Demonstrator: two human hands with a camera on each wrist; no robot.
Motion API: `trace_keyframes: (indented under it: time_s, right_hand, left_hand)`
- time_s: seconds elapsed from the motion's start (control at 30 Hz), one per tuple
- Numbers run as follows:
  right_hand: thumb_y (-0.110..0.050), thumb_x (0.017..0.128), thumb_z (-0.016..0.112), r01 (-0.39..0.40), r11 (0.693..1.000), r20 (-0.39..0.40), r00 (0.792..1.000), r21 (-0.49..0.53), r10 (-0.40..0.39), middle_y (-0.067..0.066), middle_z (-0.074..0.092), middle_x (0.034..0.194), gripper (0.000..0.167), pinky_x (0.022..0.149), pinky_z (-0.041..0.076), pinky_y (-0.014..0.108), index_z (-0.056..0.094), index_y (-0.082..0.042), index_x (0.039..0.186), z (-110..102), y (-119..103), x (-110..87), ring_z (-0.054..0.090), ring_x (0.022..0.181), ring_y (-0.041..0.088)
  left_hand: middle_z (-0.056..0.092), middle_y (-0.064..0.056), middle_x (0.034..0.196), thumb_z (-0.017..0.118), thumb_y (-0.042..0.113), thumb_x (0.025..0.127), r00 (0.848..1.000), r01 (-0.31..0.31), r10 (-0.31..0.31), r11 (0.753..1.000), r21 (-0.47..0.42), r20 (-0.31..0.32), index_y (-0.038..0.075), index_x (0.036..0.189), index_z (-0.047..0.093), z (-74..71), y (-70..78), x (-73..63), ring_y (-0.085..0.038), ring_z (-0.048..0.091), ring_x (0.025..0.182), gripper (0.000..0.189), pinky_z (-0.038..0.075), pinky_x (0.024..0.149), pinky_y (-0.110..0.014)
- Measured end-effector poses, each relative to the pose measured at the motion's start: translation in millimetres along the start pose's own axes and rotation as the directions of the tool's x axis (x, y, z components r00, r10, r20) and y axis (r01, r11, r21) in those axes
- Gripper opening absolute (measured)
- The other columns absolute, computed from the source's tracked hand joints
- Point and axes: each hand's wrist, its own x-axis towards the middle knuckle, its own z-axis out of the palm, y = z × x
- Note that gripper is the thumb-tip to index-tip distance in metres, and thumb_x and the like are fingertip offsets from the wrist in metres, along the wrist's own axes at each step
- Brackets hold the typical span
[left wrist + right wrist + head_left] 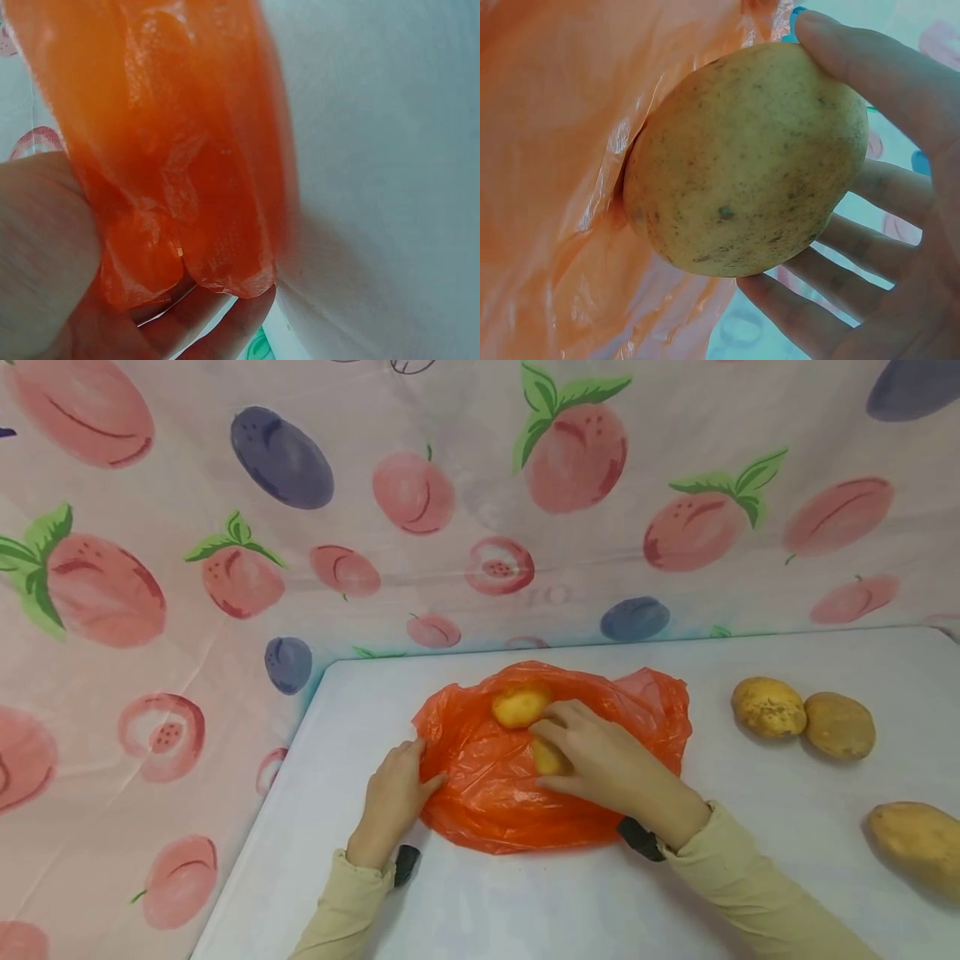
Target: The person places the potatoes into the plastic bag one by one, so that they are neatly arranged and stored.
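Observation:
An orange-red plastic bag (480, 810) lies spread on the table, its mouth open towards the head camera. My left hand (392, 793) holds the bag's left edge, with plastic between thumb and fingers; in the left wrist view the fingers (225, 322) show behind the plastic (187, 187). My right hand (600, 756) is over the bag, gripping a potato (549, 758) between thumb and fingers. In the right wrist view this spotted yellow potato (750, 165) rests against the plastic. Just above it in the head view, another potato (521, 705) sits in the bag.
Two potatoes, a yellow one (768, 707) and a browner one (839, 726), touch each other on the right of the white table (750, 802). A longer potato (918, 847) lies nearer the right edge. A fruit-printed cloth (450, 435) hangs behind and at the left.

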Motion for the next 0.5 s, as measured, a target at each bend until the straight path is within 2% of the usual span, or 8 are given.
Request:
trace_keyframes:
  time_s: [0.5]
  right_hand:
    - [-0.04,0.079,0.083,-0.005,1.0,0.053,0.999,-0.001,0.005,0.009,0.056,0.128,0.061,0.088,0.058,0.038,0.065,-0.009,0.129,13.2,-11.7,21.3,0.054,0.113,0.023]
  left_hand:
    - [0.063,-0.014,0.126,0.08,0.026,0.085,1.0,-0.003,0.003,1.0,0.001,-0.009,0.003,0.14,0.051,0.1,-0.8,0.2,-0.03,0.058,0.111,0.066,0.053,0.097,-0.049]
